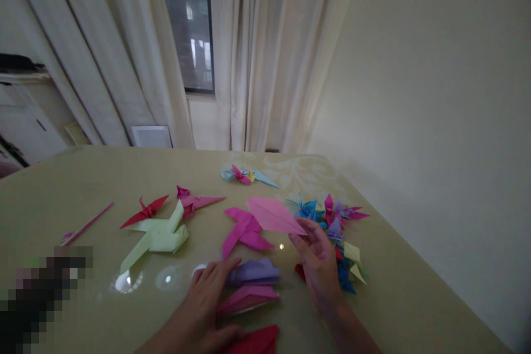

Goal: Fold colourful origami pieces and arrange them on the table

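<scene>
I face curtains (pixel 282 55) flanking a window (pixel 185 22), a wall (pixel 435 99) to my right, a cabinet (pixel 27 113) left.

The place looked like a room in a home. Long pale curtains (pixel 286 55) hung beside a window (pixel 186 22), a white cabinet (pixel 25 124) stood at the left, and a glossy, swirl-patterned counter (pixel 83 177) stood by a plain wall (pixel 435 94).

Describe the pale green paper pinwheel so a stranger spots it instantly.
On the left of the glossy beige table, find the red paper crane. Just nearer the viewer lies the pale green paper pinwheel; its colour sets it apart from that crane and the magenta paper pinwheel to its right.
</scene>
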`<state>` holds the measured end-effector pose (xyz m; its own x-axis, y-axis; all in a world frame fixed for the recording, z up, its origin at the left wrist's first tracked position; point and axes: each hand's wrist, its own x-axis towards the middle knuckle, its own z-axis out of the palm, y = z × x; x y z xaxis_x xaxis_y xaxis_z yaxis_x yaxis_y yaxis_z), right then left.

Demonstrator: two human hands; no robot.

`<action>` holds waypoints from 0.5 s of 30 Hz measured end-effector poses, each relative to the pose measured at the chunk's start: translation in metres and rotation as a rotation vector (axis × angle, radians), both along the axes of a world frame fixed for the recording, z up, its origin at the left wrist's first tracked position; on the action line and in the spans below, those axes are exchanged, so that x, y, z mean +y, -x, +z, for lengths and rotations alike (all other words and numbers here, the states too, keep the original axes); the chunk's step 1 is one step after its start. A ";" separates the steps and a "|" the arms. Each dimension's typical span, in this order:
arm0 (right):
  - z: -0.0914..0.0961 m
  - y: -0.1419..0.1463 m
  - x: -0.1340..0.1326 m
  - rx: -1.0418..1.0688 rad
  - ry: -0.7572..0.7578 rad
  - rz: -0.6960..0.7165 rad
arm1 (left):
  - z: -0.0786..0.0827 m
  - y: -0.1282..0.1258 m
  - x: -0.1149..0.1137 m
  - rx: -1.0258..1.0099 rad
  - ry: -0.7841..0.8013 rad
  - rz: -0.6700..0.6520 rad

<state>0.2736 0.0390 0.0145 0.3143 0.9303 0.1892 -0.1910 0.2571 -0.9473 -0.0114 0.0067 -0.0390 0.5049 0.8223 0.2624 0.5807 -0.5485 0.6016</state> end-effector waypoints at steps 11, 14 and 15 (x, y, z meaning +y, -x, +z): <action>0.016 -0.002 0.000 0.162 -0.011 -0.070 | -0.006 -0.014 -0.002 -0.028 0.060 0.009; 0.012 -0.003 0.002 0.137 0.026 -0.096 | -0.007 -0.012 -0.003 0.004 0.047 0.013; 0.010 -0.004 0.002 0.131 0.030 -0.108 | -0.006 -0.012 -0.002 0.020 0.041 0.003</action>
